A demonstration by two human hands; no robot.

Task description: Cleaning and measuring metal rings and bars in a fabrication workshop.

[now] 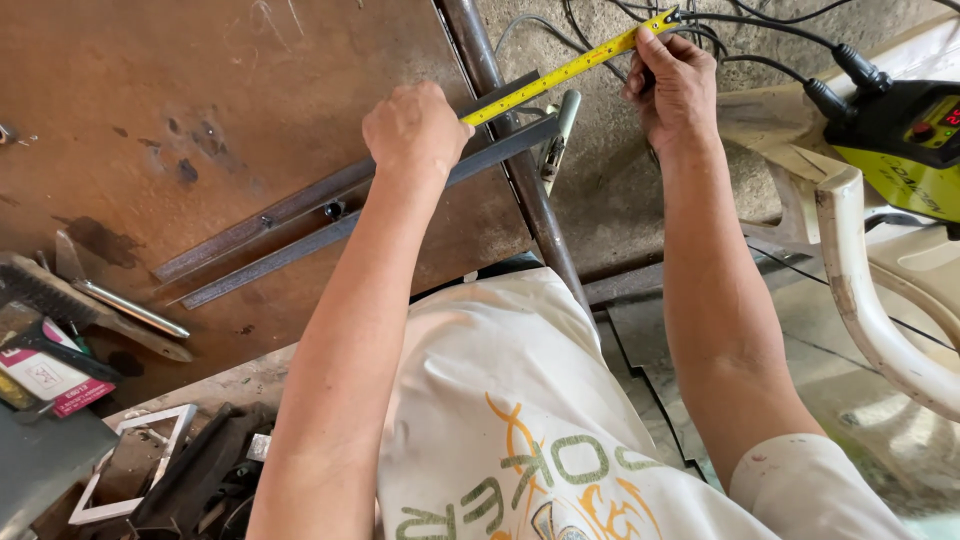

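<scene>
A yellow tape measure point(560, 72) is stretched diagonally between my two hands. My left hand point(415, 130) is closed in a fist over its near part, pressing down on two long steel bars point(290, 235) that lie side by side on a rusty metal table point(200, 90). The tape's case is hidden under that fist. My right hand point(675, 85) pinches the tape's far end, past the table's edge and above the concrete floor. The bars run from lower left to upper right and stick out over the table's pipe rim point(540, 215).
A wire brush point(40, 295), a chipping hammer point(125, 310) and a small red and white box point(50, 378) lie at the table's left. A welding clamp point(558, 135) hangs by the rim. A yellow-green welding machine point(905, 140) with black cables sits on a white plastic chair point(860, 280).
</scene>
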